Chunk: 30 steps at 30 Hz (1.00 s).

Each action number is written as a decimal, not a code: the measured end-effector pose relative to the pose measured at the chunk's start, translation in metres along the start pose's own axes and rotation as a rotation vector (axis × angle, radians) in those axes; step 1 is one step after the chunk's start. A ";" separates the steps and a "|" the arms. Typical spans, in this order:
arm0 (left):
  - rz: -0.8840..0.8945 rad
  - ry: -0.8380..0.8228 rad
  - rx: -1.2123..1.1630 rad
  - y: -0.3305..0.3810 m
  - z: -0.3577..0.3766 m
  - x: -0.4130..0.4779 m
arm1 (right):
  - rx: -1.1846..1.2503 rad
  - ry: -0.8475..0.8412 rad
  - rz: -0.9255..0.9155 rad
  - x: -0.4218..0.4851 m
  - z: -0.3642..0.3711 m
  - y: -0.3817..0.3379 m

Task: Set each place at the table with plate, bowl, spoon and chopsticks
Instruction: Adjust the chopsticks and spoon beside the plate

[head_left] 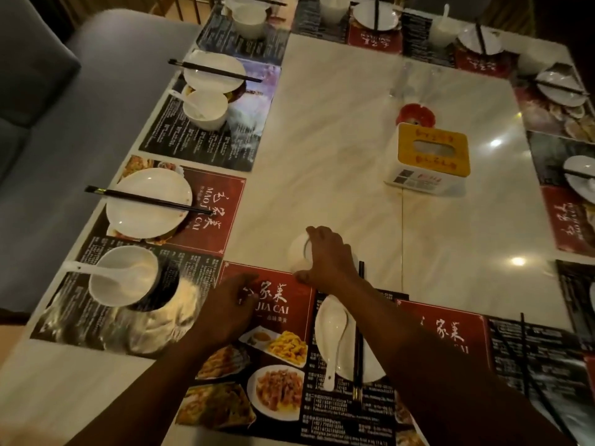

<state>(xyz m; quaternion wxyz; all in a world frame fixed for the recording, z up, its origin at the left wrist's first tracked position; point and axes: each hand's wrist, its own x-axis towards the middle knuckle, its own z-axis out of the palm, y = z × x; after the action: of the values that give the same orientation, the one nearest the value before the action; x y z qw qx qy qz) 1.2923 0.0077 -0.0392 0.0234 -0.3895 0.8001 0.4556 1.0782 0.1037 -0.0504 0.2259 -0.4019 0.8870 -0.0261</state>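
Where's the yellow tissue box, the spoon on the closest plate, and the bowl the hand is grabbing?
tissue box (433, 149), head view, on its yellow top.
spoon (335, 326), head view, on its scoop.
bowl (298, 252), head view, on its left rim.

Two bare forearms enter from the bottom edge; neither shows a sleeve, cuff, watch or band anywhere along its visible length. The left hand (227, 309) and the right hand (328, 257) are ungloved; no rings show on the fingers, though the dim light blurs finer detail.
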 end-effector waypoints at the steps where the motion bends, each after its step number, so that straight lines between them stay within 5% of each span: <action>1: -0.009 -0.006 -0.005 0.001 0.002 0.000 | -0.007 0.001 -0.005 -0.001 0.001 0.000; 13: -0.001 -0.119 0.020 0.026 0.033 0.000 | -0.006 -0.006 -0.039 0.000 0.009 0.007; 17: -0.011 -0.190 0.047 0.028 0.053 -0.002 | 0.245 0.049 -0.026 -0.016 -0.006 0.021; 21: 0.011 -0.253 0.082 0.031 0.068 -0.003 | 0.389 0.315 0.156 -0.057 -0.011 0.067; 30: 0.014 -0.284 0.147 0.034 0.092 -0.006 | 0.347 0.232 0.369 -0.145 0.024 0.121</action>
<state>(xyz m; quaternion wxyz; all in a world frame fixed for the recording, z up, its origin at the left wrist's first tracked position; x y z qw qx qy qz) 1.2452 0.0894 -0.0663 0.1619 -0.3129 0.8225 0.4465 1.0868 0.2939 -0.0444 0.1893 -0.1834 0.9474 -0.1817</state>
